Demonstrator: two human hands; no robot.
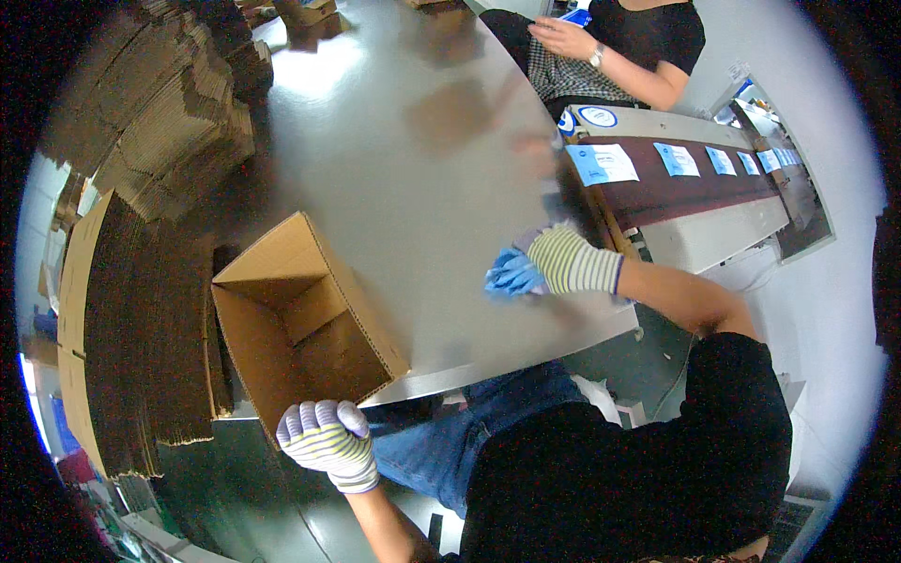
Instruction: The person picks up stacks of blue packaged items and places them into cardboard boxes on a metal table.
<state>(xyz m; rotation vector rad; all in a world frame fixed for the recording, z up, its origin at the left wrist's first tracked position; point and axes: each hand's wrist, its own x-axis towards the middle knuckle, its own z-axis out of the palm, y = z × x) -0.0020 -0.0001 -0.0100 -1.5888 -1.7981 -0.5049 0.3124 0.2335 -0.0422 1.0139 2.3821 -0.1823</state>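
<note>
Left hand (pixel 328 446) at open cardboard box (pixel 310 328)

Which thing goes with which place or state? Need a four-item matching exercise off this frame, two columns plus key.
Things:
1. Left hand
2. Right hand
3. Cardboard box
4. Conveyor belt

Places or states:
a. open-topped, beside a stack of flat cardboard
b. dark red, with blue-and-white packets in a row
c. at the box's near edge, fingers curled
d. closed on a blue bundle

Right pairs: 1-c, 2-d, 3-a, 4-b
</note>
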